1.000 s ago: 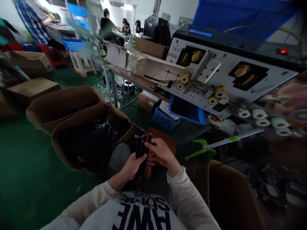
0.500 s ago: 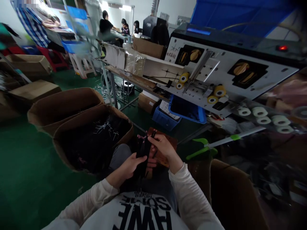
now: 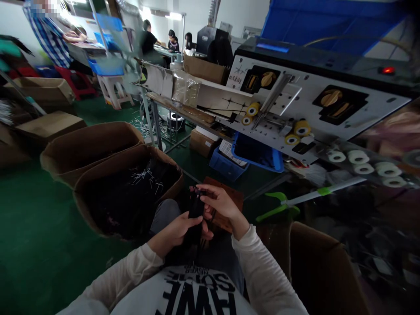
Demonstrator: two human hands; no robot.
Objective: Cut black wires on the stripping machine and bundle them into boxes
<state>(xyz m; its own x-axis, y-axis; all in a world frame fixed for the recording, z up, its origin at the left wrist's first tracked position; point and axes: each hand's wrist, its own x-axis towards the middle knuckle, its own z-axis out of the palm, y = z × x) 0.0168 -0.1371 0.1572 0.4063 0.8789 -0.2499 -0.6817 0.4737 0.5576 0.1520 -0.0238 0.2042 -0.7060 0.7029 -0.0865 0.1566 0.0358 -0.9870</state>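
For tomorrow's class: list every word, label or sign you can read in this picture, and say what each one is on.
"SOME": on the shirt, upside down.
"AWE": on the shirt, cut off by the frame, so uncertain.
"NEVER": tiny line on the shirt, barely legible.
Handwritten marks on the machine panel: too blurred to read.
Printed sheet: too small to read.

The wire bundle [image 3: 196,208] is black with reddish tips, the sleeve [image 3: 262,271] cream, and the T-shirt [image 3: 193,297] white with bold black lettering. The floor [image 3: 39,218] is deep green, the crate [image 3: 219,166] blue, and a co-worker's shirt [image 3: 49,39] blue-and-white striped.
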